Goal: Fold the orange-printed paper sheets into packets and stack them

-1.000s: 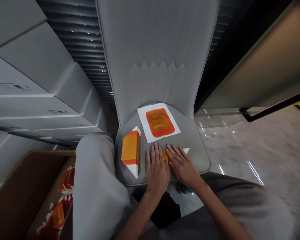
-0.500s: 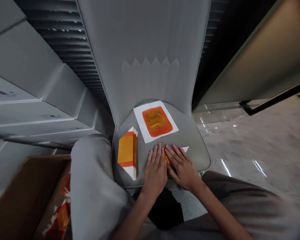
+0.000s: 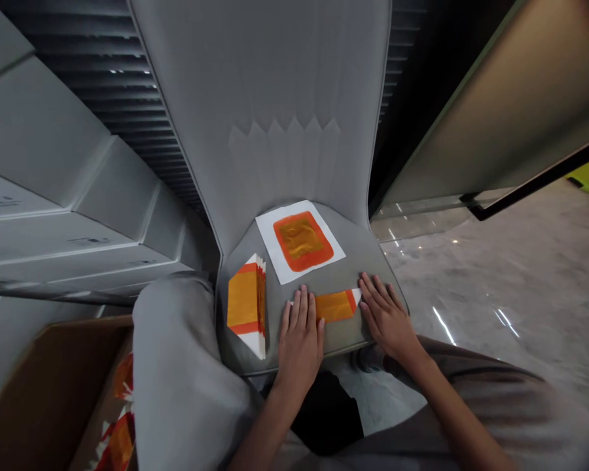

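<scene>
A folded strip of orange, gold and white paper lies near the front edge of the grey chair seat. My left hand rests flat over its left end, fingers together and stretched out, covering that part. At the strip's white right tip lies my right hand, flat with its fingers extended. To the left sits a stack of folded paper pieces in the same colours. Behind the strip, an unfolded white sheet with an orange square and gold centre lies flat.
The grey chair stands before me, its backrest rising away. White boxes are stacked at the left. An open cardboard box beside my knee holds orange and white folded paper. A shiny floor extends to the right.
My right hand has slid right along the folded strip to its tip, uncovering the gold middle. My left hand stays on the left end. The view has shifted slightly.
</scene>
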`<move>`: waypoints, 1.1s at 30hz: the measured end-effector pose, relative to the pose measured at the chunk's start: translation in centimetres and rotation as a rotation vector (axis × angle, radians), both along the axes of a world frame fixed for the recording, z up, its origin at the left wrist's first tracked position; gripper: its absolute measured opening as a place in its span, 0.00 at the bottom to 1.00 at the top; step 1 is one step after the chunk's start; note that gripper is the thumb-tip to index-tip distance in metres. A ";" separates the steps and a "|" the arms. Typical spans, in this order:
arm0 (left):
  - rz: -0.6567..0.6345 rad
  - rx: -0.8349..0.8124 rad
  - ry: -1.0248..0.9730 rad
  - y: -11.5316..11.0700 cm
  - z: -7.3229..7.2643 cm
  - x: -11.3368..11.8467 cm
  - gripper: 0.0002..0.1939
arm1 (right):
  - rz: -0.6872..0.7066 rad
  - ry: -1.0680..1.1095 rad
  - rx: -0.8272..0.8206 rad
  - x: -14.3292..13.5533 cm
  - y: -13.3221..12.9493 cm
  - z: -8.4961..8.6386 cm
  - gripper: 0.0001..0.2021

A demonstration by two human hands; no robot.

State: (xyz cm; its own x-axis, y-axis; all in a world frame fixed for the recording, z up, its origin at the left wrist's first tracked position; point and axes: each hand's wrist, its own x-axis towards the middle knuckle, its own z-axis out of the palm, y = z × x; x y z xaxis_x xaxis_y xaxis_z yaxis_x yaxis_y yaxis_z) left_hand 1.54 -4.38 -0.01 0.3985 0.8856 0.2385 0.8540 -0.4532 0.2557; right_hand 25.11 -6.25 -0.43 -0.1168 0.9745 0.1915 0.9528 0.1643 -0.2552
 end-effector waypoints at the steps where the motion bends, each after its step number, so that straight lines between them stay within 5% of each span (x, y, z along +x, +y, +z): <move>1: 0.007 0.005 0.001 -0.1 0.0 0.0 0.33 | -0.001 0.009 0.003 0.1 0.0 -0.1 0.29; 14: 0.063 -0.009 -0.207 -1.1 0.7 -0.5 0.43 | -0.090 0.111 0.050 4.9 1.4 -1.8 0.29; 21: 0.059 -0.003 -0.340 -1.0 1.5 -1.0 0.45 | -0.224 0.287 0.293 4.1 3.3 0.1 0.18; 25: 0.070 -0.029 -0.362 -1.0 1.6 -1.2 0.44 | -0.257 0.325 0.282 3.4 3.8 1.1 0.15; 33: 0.084 -0.064 -0.330 -1.0 0.8 -1.1 0.41 | 0.051 0.371 0.153 0.4 5.5 2.6 0.15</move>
State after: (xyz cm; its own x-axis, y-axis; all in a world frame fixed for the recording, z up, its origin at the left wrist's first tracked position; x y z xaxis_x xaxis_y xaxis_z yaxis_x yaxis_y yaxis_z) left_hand 0.41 -5.41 0.83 0.2346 0.9292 0.2856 0.7543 -0.3593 0.5495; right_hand 25.55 -0.78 2.13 -0.0600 0.9263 0.3719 0.7902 0.2717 -0.5493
